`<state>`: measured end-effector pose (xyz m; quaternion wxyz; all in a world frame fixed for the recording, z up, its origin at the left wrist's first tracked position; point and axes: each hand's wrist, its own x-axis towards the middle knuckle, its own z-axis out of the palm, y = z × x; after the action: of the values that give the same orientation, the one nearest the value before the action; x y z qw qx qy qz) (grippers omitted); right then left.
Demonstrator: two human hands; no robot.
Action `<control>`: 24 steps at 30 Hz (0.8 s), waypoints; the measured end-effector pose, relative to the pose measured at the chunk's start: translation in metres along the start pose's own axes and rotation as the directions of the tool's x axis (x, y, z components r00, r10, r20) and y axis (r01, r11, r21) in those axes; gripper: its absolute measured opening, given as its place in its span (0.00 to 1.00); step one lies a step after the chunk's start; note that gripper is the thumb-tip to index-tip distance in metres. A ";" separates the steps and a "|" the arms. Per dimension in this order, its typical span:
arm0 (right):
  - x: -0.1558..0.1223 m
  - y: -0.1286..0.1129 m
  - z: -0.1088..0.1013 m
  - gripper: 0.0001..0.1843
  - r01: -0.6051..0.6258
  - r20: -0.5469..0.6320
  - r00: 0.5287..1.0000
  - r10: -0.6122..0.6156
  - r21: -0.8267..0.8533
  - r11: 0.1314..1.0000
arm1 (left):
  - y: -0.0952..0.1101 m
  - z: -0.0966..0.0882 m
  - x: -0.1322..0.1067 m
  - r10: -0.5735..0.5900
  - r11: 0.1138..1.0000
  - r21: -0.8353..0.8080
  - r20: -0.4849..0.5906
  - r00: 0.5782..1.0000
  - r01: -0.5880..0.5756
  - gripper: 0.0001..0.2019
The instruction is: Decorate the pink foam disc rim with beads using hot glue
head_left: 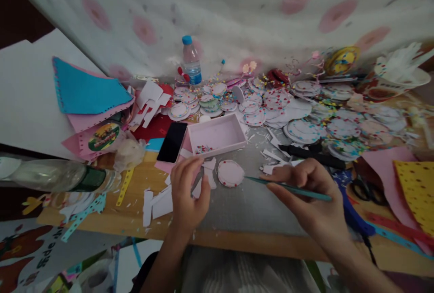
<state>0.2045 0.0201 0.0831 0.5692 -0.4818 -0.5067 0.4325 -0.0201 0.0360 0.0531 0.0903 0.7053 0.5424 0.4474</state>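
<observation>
A small round white disc (230, 173) with red dots around its rim lies flat on the grey mat (233, 214). My right hand (310, 193) pinches teal tweezers (291, 187), whose tip points left at the disc's right edge. My left hand (190, 189) is to the left of the disc, above white paper scraps, with thumb and fingers apart and nothing between them. Just behind the disc stands a shallow pale pink box (217, 135) with a few small red and coloured beads in its near left corner.
Piles of dotted discs (301, 130) cover the back. A black phone (172, 142), water bottle (192, 64), lying bottle (61, 175), black-handled scissors (368, 191), blue-handled tool (354, 214) and tub of white strips (389, 80) surround the mat. The wooden table edge (261, 242) runs in front.
</observation>
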 end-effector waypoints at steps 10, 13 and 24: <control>-0.037 0.014 0.008 0.19 -0.162 0.010 0.987 0.162 0.087 0.983 | 0.055 -0.001 -0.025 -0.244 0.801 -0.427 0.407 0.880 0.419 0.06; -0.038 0.018 0.007 0.19 -0.190 0.033 0.982 0.187 0.118 0.975 | 0.056 0.000 -0.025 -0.277 0.770 -0.436 0.428 0.860 0.466 0.06; -0.041 0.025 0.004 0.18 -0.222 0.009 0.975 0.224 0.181 0.958 | 0.051 -0.001 -0.026 -0.361 0.697 -0.433 0.477 0.801 0.572 0.07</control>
<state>0.1955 -0.0156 0.0520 0.5612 -0.4846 -0.4047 0.5352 0.0135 -0.0069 0.0714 0.5007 0.5516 0.5253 0.4112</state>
